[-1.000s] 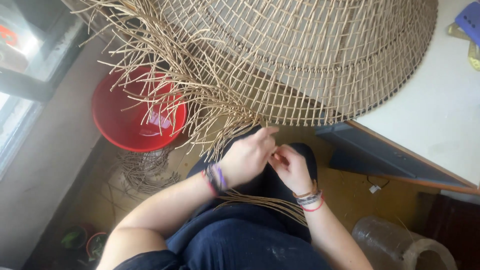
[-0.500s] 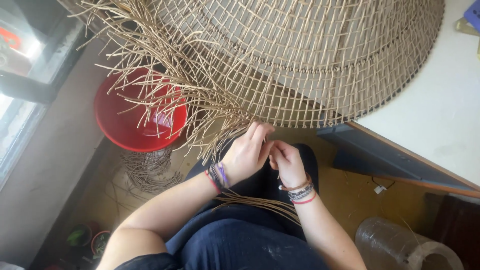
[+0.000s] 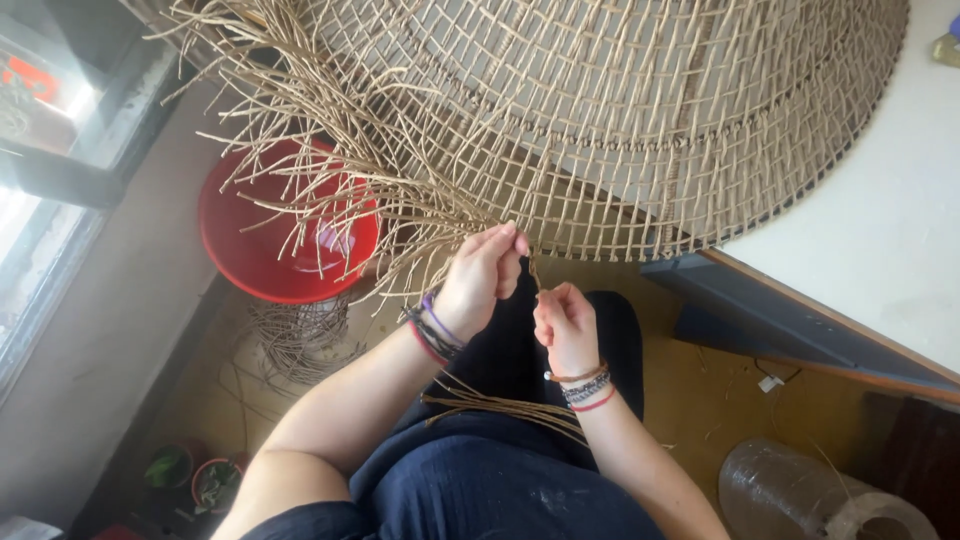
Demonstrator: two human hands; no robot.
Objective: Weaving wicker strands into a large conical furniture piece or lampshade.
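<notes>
A large open-weave rattan piece (image 3: 620, 120) lies on a white table (image 3: 880, 250) and hangs over its edge above my lap. Loose cane ends fan out from its left side (image 3: 330, 170). My left hand (image 3: 480, 275) pinches strands at the lower rim of the weave. My right hand (image 3: 562, 322) is just beside it, fingers closed on a thin cane strand that runs up to the rim. A bundle of loose canes (image 3: 500, 405) lies across my dark trousers. Both wrists wear bracelets.
A red plastic basin (image 3: 270, 240) sits on a wire stool at the left. A window (image 3: 50, 120) runs along the far left. Small potted plants (image 3: 190, 475) stand on the floor. A clear plastic container (image 3: 800, 495) lies at the lower right on the yellow floor.
Both hands have shifted slightly up toward the rim of the weave. My right hand has drawn a little away from the left one, pulling a strand.
</notes>
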